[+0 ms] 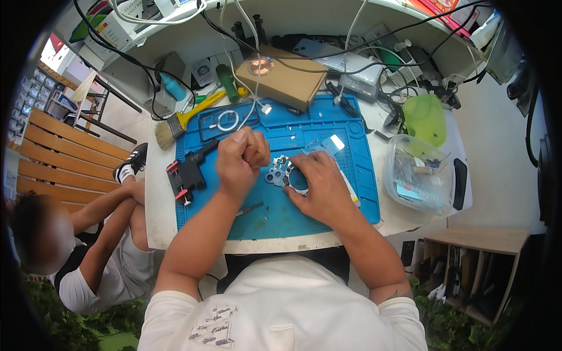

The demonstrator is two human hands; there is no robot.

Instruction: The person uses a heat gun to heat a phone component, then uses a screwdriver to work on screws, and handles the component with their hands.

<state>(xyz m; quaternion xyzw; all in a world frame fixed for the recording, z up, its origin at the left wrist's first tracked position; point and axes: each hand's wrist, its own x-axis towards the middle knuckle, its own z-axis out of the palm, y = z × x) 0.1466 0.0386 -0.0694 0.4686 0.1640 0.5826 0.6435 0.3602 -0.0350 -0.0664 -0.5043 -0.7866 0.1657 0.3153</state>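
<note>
Over the middle of the blue work mat (275, 225), my left hand (241, 157) is closed in a fist-like grip; whatever its fingers hold is hidden. To its right, my right hand (322, 186) curls its thumb and fingers round a small pale blue and silvery part with round lens-like rings (275, 175), pressed close to the mat. A white curved edge shows between thumb and fingers. Beneath and beyond this hand lies a flat white piece with a yellow corner (349, 184). A slim screwdriver-like tool (250, 209) rests below my left wrist. Left of that wrist sits a black clamp with red ends (190, 175).
A yellow-handled brush (175, 126) lies at the mat's far left. Behind stand a brown cardboard box (284, 79) and bagged items (351, 67). Loose cables (257, 35) hang across. At right is a clear plastic tub (418, 172). Another person (105, 240) sits at left.
</note>
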